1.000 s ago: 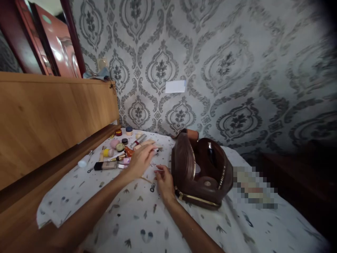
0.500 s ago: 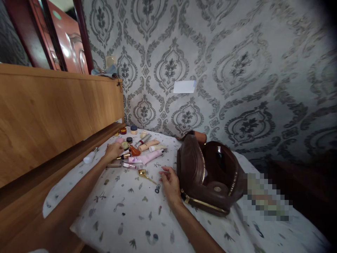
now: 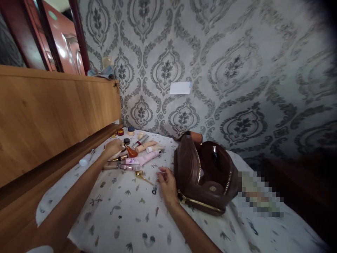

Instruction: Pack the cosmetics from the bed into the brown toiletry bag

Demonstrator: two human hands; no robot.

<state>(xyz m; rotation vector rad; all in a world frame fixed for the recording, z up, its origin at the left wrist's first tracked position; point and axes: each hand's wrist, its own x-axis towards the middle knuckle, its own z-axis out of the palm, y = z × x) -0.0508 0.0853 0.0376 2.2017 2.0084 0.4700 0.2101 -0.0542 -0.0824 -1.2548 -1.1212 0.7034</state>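
Note:
My left hand (image 3: 113,147) reaches into a scatter of cosmetics on the printed white sheet (image 3: 126,214), its fingers curled over small round items I cannot make out. Beside it lie an orange bottle (image 3: 131,152), a pink tube (image 3: 143,159) and a beige tube (image 3: 145,145). My right hand (image 3: 165,181) rests on the sheet, fingers loosely curled and holding nothing, touching the left side of an open brown zip bag (image 3: 206,175). A gold-headed tool (image 3: 142,175) and a small black ring (image 3: 154,191) lie just left of it.
A wooden headboard (image 3: 52,112) runs along the left, with a white bottle (image 3: 84,160) on its ledge. Small jars (image 3: 129,130) stand near the patterned wall. A blurred patch lies right of the bag.
My left hand has drawn back from the tubes in the middle to the round items near the headboard. My right hand has stayed by the bag.

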